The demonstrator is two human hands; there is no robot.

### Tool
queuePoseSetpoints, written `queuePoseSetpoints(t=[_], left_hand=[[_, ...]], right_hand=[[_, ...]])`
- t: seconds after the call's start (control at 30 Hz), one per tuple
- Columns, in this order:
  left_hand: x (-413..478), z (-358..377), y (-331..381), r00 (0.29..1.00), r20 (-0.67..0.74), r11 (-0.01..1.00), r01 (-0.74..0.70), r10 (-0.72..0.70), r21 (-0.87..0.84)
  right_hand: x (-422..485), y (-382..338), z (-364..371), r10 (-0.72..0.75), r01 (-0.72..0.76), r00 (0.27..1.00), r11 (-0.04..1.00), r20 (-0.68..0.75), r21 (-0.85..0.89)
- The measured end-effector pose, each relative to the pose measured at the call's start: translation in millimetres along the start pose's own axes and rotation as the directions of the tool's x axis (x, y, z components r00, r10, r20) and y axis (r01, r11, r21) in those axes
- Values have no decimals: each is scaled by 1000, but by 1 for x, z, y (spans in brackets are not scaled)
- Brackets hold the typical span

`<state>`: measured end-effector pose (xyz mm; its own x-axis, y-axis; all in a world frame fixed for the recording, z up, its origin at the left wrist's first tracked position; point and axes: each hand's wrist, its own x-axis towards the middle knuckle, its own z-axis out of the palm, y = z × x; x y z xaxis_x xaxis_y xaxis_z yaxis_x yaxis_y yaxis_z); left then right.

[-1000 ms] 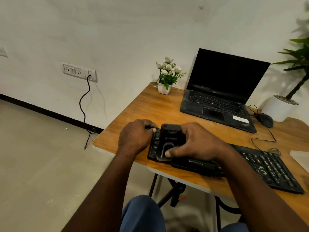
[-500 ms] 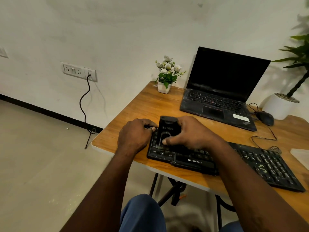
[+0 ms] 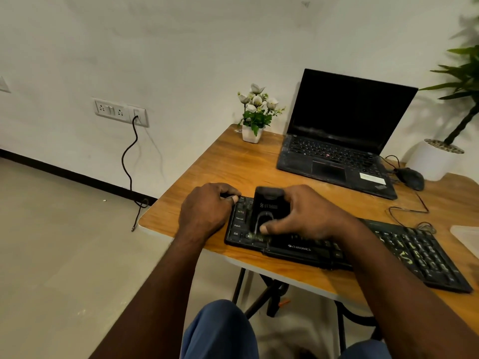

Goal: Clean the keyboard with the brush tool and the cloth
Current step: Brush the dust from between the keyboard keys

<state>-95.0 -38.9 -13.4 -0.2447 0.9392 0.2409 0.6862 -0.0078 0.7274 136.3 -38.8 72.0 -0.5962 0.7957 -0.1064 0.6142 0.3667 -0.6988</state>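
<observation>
The left hand [image 3: 207,208] grips the left end of the keyboard [image 3: 414,257], fingers curled over its far-left corner. It pins the keyboard where it lies along the near edge of the table [image 3: 233,164]. Just to its right, the brush tool [image 3: 270,206] stands on the leftmost keys, and the right hand [image 3: 308,216] is wrapped round it with the thumb on its near side.

The step probably goes best with the left hand held firm, so the keyboard cannot slide off the near edge. The brush should then work in short strokes, row by row, toward the right end, where pale streaks show on the keys.

A small flower pot [image 3: 255,117] stands at the far-left corner, well clear. An open laptop [image 3: 337,156] sits along the far edge. To its right is a mouse [image 3: 410,178], whose cable [image 3: 404,211] loops down close to the keyboard's far side and could snag a wide stroke. A white planter [image 3: 435,161] stands further right. A pale flat thing [image 3: 466,237] lies at the right edge; I cannot tell whether it is the cloth.
</observation>
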Motion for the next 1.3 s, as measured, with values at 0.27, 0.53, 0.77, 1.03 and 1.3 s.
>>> queuePoseSetpoints(t=[0.27,0.53,0.77,1.03,1.3], left_hand=[[-1,0,2,1000,-7,1000,10,-10,-6],[-1,2,-1,1000,-11,1000,-7,7,-11],[-1,4,-3,1000,-18,1000,-13,12,-23],[-2,4,-3,1000,-21,1000,-21,20,-9],[-1,4,-2,998,-27,999,-49,49,12]], right_hand=[[6,10,-16,66,-132,907,982,-415,-132],[-8,18,-5,100,-124,942,991,-322,-57],[-16,10,-2,63,-41,981,992,-183,123],[-1,35,-27,211,-327,802,938,-559,-115],[-23,25,-6,76,-74,987,997,-145,14]])
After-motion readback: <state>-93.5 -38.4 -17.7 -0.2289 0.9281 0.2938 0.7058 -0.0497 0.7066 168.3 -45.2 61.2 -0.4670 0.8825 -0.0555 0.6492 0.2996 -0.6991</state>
